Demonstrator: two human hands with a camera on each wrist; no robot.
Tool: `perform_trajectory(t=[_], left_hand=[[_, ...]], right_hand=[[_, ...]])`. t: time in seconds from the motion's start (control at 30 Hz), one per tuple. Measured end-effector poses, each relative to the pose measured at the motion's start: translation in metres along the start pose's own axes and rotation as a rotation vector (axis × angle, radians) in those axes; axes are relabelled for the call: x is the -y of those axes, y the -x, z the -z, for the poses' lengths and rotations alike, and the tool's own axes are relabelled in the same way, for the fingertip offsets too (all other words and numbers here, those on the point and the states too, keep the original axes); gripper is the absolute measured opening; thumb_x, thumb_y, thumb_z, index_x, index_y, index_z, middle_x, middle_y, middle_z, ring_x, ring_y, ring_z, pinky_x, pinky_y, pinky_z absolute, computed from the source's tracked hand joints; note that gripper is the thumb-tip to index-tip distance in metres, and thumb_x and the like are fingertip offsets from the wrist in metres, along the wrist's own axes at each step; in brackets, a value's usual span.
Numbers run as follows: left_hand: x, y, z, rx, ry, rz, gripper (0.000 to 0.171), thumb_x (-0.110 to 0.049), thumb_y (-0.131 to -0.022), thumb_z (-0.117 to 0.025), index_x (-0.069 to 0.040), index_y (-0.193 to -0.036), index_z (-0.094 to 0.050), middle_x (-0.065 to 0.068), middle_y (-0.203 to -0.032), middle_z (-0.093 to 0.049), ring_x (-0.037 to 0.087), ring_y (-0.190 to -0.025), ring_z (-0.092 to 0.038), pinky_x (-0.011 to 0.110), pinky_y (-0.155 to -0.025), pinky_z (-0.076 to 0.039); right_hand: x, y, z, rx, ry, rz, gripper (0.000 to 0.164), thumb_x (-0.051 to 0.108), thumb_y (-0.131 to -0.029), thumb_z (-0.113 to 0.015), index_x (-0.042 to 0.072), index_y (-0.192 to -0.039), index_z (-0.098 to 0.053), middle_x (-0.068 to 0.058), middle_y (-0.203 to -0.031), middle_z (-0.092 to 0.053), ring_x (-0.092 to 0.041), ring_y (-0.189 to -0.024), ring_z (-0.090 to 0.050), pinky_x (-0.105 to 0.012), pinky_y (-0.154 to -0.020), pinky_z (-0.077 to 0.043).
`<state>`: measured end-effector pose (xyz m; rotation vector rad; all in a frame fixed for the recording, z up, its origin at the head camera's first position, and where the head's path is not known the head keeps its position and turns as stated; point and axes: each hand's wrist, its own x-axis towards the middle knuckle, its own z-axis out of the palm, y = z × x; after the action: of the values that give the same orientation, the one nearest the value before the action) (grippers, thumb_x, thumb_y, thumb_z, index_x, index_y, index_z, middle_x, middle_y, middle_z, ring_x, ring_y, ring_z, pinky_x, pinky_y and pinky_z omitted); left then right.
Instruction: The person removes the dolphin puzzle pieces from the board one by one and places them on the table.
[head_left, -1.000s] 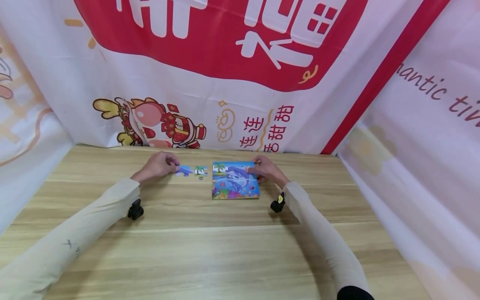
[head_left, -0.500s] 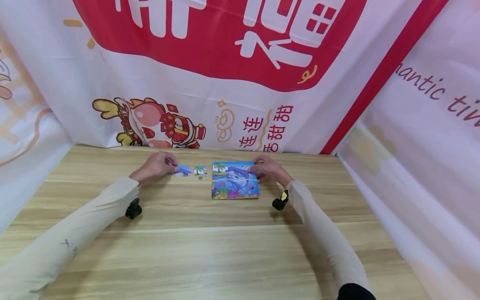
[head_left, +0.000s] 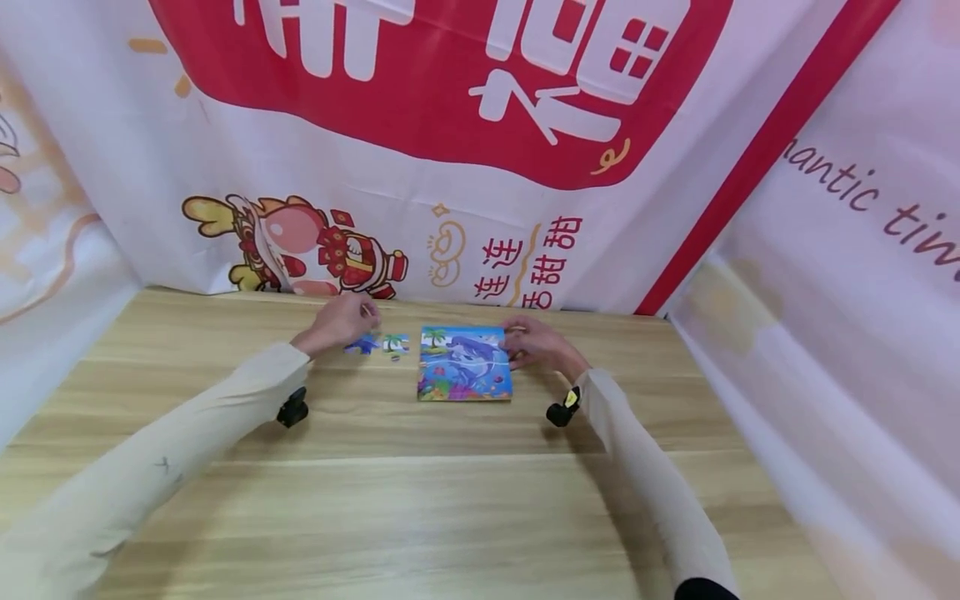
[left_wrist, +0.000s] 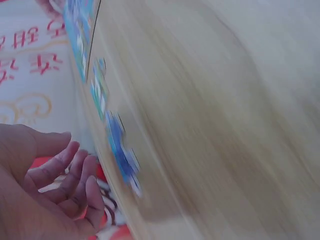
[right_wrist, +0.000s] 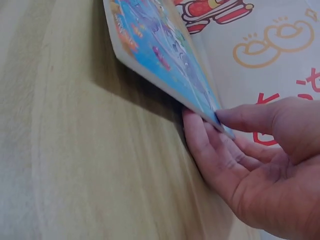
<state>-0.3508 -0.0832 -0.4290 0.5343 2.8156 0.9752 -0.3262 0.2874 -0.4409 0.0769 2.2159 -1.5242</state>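
Note:
My right hand (head_left: 542, 345) holds the right edge of a flat square board with a dolphin picture (head_left: 461, 371). In the right wrist view the thumb lies on the board's (right_wrist: 165, 55) printed face and the fingers reach under it, with a shadow below the near edge. Left of the board, two jigsaw pieces lie on the table: a palm-tree piece (head_left: 395, 342) and a blue piece (head_left: 363, 343). My left hand (head_left: 343, 321) hovers over and behind the blue piece. The left wrist view shows its fingers (left_wrist: 60, 185) loosely curled, holding nothing, apart from the blue piece (left_wrist: 120, 147).
The wooden table (head_left: 420, 500) extends toward me in front of the board. A white and red printed cloth (head_left: 420, 125) hangs right behind the table's far edge, close to both hands. Another printed cloth (head_left: 847, 333) hangs at the right side.
My left hand has left the outer edge of the blue piece, moving right and slightly up. My right hand keeps its hold on the board; the head view has shifted slightly.

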Motion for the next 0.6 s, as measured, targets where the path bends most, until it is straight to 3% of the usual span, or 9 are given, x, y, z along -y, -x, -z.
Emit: perform_trajectory(t=[0.17,0.4,0.6], left_hand=[[-0.026,-0.011,-0.017,0.037,0.056,-0.052,0.022,-0.014,-0.105,-0.061,0.001,-0.121,-0.066,0.018,-0.111,-0.07,0.031,-0.099,-0.065,0.044,-0.084,-0.054],[-0.047,-0.027,-0.049,0.071,0.128,-0.137,0.024,-0.011,-0.105,-0.059,0.003,-0.124,-0.064,0.019,-0.11,-0.07,0.029,-0.096,-0.066,0.04,-0.08,-0.055],[-0.072,-0.035,-0.074,0.111,0.103,-0.181,0.03,-0.013,-0.099,-0.07,0.002,-0.125,-0.066,0.017,-0.112,-0.07,0.03,-0.103,-0.065,0.046,-0.093,-0.054]], right_hand=[[-0.002,0.003,0.002,0.032,-0.032,0.01,0.052,-0.004,-0.101,-0.06,-0.003,-0.148,-0.04,-0.013,-0.107,-0.065,-0.021,-0.086,-0.066,-0.04,-0.085,-0.063],[-0.006,0.002,0.001,0.061,-0.043,0.022,0.062,-0.011,-0.097,-0.063,0.0,-0.151,-0.035,-0.012,-0.11,-0.056,-0.019,-0.085,-0.066,-0.034,-0.08,-0.064],[-0.007,0.001,-0.003,0.073,-0.015,0.043,0.065,-0.01,-0.096,-0.065,0.0,-0.151,-0.032,-0.016,-0.115,-0.058,-0.02,-0.087,-0.066,-0.034,-0.08,-0.063]])
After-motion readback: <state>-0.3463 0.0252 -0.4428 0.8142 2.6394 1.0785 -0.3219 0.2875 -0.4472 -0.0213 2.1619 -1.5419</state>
